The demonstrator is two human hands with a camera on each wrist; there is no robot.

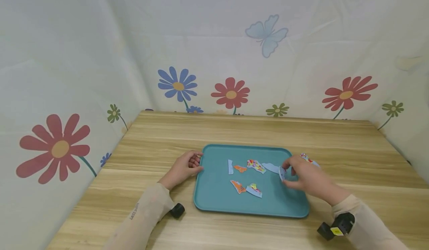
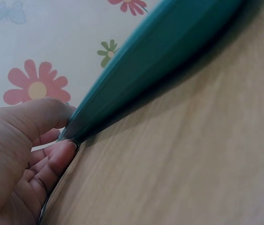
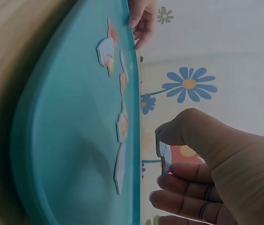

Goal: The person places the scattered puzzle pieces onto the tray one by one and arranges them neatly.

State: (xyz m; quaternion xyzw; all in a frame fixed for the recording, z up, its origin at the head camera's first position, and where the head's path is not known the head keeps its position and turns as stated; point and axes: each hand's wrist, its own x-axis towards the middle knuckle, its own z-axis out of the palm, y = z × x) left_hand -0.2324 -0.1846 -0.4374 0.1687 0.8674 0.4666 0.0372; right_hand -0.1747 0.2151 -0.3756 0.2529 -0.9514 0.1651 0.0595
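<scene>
A teal tray point(image 1: 214, 198) lies on the wooden table. At its left rim, my left hand point(image 1: 182, 168) pinches the edge between thumb and fingers, as the left wrist view shows. Over the tray's right part, my right hand point(image 1: 311, 177) holds a small light-blue puzzle piece point(image 3: 165, 152) between thumb and fingertips. Several flat pieces lie in the tray: a narrow pale strip point(image 1: 230, 167), a small orange piece point(image 1: 240, 168), a multicoloured piece point(image 1: 256, 166) and a pale blue one point(image 1: 270, 167). Nearer me, an orange piece point(image 1: 238, 186) touches or nearly touches a blue-and-yellow piece point(image 1: 254, 190).
Beyond my right hand, a colourful piece point(image 1: 310, 159) lies outside the tray, partly hidden by the hand. Flower-printed cloth point(image 1: 201, 38) hangs behind the table point(image 1: 161, 131) and along its sides. Each wrist carries a black device point(image 1: 343, 223).
</scene>
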